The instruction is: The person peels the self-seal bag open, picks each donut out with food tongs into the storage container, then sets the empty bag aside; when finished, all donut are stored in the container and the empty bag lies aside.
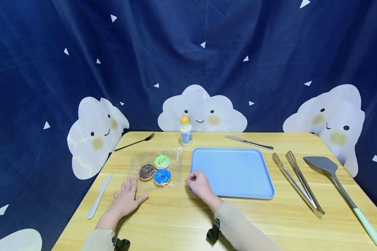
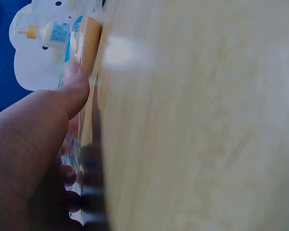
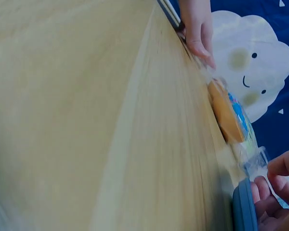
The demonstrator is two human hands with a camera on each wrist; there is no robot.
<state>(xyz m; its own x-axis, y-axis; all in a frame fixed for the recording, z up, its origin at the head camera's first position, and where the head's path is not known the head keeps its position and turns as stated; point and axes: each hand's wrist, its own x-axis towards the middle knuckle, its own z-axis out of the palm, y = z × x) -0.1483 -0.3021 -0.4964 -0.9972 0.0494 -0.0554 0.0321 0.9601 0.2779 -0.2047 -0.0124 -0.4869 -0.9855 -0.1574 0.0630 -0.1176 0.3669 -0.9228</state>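
My left hand point(image 1: 125, 198) lies palm down on the table with fingers spread, fingertips at the near left edge of a clear plastic bag point(image 1: 174, 164). Inside the bag are three doughnuts: a chocolate one point(image 1: 146, 172), a green-iced one point(image 1: 162, 161) and a blue-iced one point(image 1: 162, 176). In the left wrist view, the thumb overlaps the blue doughnut point(image 2: 90, 43). My right hand point(image 1: 200, 184) hovers by the left edge of a blue tray point(image 1: 235, 174), fingers curled. The right wrist view shows its fingertips close to the bag's clear edge point(image 3: 256, 161), nothing visible between them.
A yellow-capped bottle point(image 1: 186, 134) stands behind the tray. Around lie a fork point(image 1: 135, 142), a white knife point(image 1: 99, 197), and a metal knife point(image 1: 249, 142). Metal tongs point(image 1: 301, 186) and a grey turner point(image 1: 342, 183) are on the right. A blue curtain point(image 1: 204, 66) hangs behind.
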